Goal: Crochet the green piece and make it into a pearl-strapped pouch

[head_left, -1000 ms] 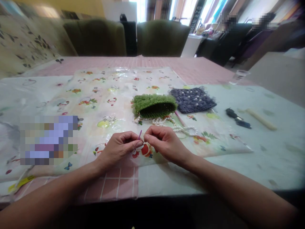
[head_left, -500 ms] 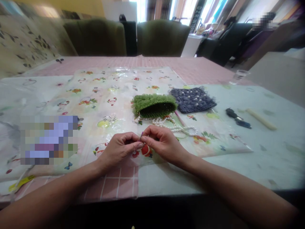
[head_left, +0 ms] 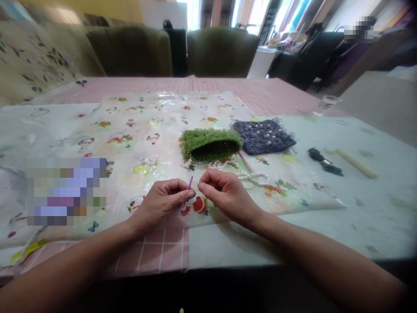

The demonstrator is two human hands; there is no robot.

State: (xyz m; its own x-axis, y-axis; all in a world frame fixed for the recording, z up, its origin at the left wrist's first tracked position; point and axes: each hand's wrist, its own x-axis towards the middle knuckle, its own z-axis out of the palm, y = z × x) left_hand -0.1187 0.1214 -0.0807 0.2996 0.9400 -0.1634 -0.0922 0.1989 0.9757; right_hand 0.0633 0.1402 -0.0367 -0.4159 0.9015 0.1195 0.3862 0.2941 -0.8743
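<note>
My left hand [head_left: 171, 194] pinches a slim purple needle [head_left: 190, 181] between thumb and forefinger. The needle stands nearly upright, one end above the fingertips and a little showing below. Just to the right, my right hand [head_left: 223, 191] is closed in a pinch, its fingertips a small gap from the needle. What it grips, perhaps a thread, is too fine to make out. Beyond both hands lies a green crocheted pouch [head_left: 211, 145], its dark mouth facing me. A white pearl strand [head_left: 260, 177] and a pink crochet hook [head_left: 246, 161] rest beside it.
Behind the pouch, to the right, lies a dark blue-grey crocheted piece [head_left: 265, 135] dotted with pearls. Farther right are small dark-handled snips [head_left: 325, 161] and a pale stick [head_left: 356, 163]. A clear cup [head_left: 329, 103] stands near the right edge. A flowered plastic sheet [head_left: 130, 117] covers the table.
My hands have drawn slightly apart; the right one has moved off to the right. More of the purple needle shows, held upright in my left fingers.
</note>
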